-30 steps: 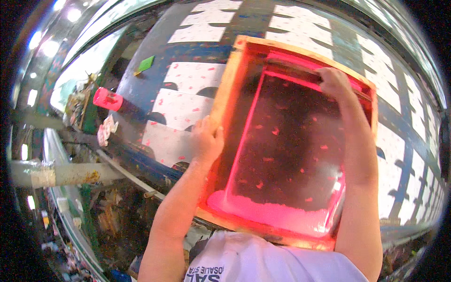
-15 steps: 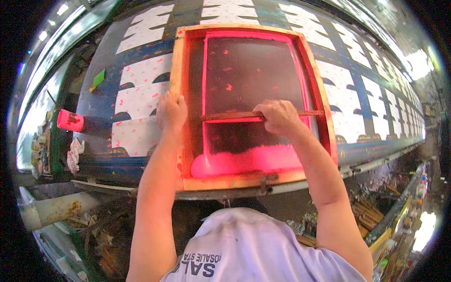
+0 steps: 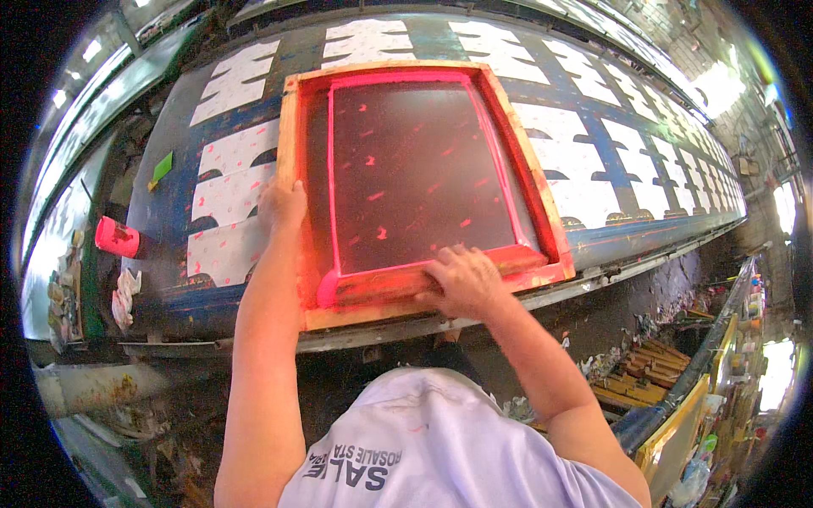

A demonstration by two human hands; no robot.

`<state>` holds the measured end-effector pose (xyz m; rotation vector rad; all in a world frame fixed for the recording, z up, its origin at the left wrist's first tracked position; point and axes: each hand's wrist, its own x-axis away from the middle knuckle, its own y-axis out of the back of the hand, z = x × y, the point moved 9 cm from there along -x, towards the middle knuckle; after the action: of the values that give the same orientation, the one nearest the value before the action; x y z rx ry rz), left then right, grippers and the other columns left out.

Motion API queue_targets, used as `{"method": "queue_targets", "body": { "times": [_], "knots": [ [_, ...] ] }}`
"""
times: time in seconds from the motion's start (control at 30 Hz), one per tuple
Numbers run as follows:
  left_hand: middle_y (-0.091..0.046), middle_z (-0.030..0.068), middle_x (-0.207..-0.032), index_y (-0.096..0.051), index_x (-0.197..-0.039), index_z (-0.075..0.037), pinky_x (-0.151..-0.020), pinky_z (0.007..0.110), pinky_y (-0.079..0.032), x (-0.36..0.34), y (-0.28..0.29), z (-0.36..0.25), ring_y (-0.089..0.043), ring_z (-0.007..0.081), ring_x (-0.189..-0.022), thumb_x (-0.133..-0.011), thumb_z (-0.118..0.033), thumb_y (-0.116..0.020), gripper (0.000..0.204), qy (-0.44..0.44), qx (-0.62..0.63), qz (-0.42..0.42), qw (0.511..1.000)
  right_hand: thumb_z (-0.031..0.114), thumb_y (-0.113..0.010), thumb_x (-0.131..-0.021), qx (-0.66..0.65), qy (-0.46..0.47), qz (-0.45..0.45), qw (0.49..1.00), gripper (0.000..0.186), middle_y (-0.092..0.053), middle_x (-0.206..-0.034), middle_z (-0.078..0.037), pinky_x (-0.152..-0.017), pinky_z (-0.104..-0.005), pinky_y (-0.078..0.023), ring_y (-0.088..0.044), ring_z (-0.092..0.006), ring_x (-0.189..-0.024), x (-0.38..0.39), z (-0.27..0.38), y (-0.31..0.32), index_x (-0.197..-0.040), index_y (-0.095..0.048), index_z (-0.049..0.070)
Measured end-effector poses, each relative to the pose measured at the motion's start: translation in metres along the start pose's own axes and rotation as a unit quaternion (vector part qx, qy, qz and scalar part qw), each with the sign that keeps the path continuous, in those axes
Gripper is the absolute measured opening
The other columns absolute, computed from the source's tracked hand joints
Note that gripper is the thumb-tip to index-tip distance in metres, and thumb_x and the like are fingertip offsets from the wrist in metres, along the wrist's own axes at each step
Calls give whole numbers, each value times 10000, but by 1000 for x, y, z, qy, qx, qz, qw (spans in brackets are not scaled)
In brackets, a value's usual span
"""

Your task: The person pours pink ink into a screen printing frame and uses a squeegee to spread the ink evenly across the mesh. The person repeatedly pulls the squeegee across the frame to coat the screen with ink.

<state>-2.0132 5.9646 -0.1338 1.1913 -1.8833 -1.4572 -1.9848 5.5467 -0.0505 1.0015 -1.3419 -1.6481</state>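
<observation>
A wooden-framed printing screen (image 3: 523, 161) lies on the long table, its dark mesh marked with small pink shapes and edged in pink ink. My left hand (image 3: 284, 203) grips the frame's left side, fingers bent over it. My right hand (image 3: 460, 279) is closed on the squeegee (image 3: 385, 281), which lies across the screen's near end in pink ink; the blade is hard to make out under the ink and hand.
White fabric pieces (image 3: 233, 158) lie in rows over the dark table (image 3: 169, 254). A pink container (image 3: 117, 237), a green card (image 3: 163, 168) and a crumpled rag (image 3: 126, 298) are at the left. Wooden boards (image 3: 644, 372) lie below the table's right edge.
My right hand has drawn the squeegee from the screen's far end through the middle to the near end. My left hand stays on the frame. The camera view has shifted and turned.
</observation>
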Motion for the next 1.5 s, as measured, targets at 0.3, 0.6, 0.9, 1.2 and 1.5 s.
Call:
{"method": "queue_targets", "body": {
  "times": [0.3, 0.6, 0.9, 1.2, 1.5],
  "knots": [
    [-752, 252, -1358, -796, -1338, -38, -1078, 603, -581, 2, 4, -3, -730, 455, -1293, -1001, -589, -776, 646, 83, -67, 39, 994, 582, -849, -912, -166, 27, -23, 985, 535, -751, -1219, -138, -1035, -547, -548, -699, -368, -1169, 40, -74, 8, -1121, -806, 91],
    [-749, 289, -1299, -751, -1272, 17, -1053, 617, -570, -5, -6, 8, -731, 495, -1218, -983, -611, -793, 692, 49, -60, -9, 997, 114, -920, -836, -46, -311, -161, 936, 718, -706, -1395, -207, -1130, -564, -537, -639, -452, -1346, 85, -301, 20, -1504, -657, 84],
    [-741, 300, -1242, -734, -1164, 23, -1035, 602, -559, -11, -13, 14, -711, 502, -1182, -942, -530, -858, 609, 14, -68, 5, 998, -2, -800, -846, -132, -410, -142, 891, 715, -731, -1382, -208, -1120, -528, -561, -682, -442, -1303, 75, -330, -2, -1537, -645, 97],
    [-761, 267, -1135, -735, -1061, 14, -984, 566, -560, -16, -17, 37, -729, 468, -1102, -882, -424, -933, 513, 31, 5, 8, 999, -14, -770, -838, -200, -427, -184, 862, 596, -762, -1253, -176, -1019, -506, -594, -723, -416, -1186, 78, -330, 17, -1414, -746, 141],
    [-789, 165, -943, -775, -955, 18, -841, 450, -569, -30, -1, 3, -734, 290, -865, -835, -245, -961, 344, 49, 89, 37, 994, -4, -765, -820, -174, -377, -224, 882, 560, -763, -1153, -178, -984, -512, -597, -724, -425, -1128, 87, -362, 64, -1358, -778, 153]
  ]
}}
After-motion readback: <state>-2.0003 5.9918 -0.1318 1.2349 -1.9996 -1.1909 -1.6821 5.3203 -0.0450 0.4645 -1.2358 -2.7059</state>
